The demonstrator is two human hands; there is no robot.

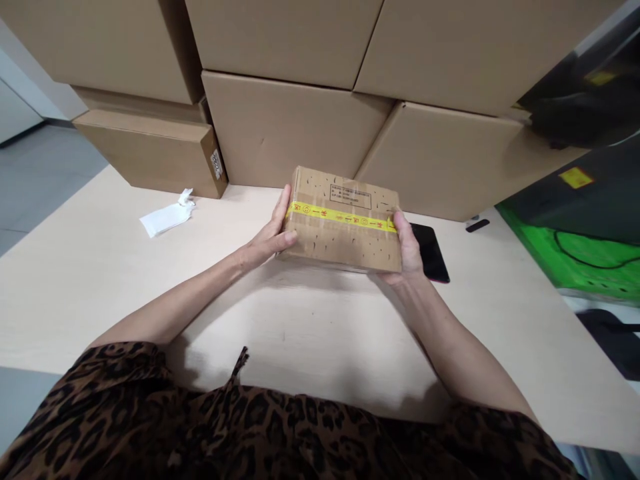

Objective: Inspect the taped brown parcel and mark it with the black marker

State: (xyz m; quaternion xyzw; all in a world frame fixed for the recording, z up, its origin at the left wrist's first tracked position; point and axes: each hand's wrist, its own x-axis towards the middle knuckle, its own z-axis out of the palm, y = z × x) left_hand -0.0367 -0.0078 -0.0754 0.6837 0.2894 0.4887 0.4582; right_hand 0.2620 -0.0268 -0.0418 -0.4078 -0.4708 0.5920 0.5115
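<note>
Between my two hands is a small brown cardboard box, held above the table and tilted toward me. A yellow tape strip with red marks runs across its top, and black print in a frame lies behind the tape. My left hand grips the box's left end, thumb on the near corner. My right hand clasps the right end, its thumb up by the end of the tape; the other fingers are mostly hidden beneath. Just right of that hand, a black phone or tablet lies partly covered.
Large cardboard boxes are stacked along the table's back edge. A flatter box stands at the back left, with a crumpled white paper in front. A small dark object lies back right, near a green surface beyond the table.
</note>
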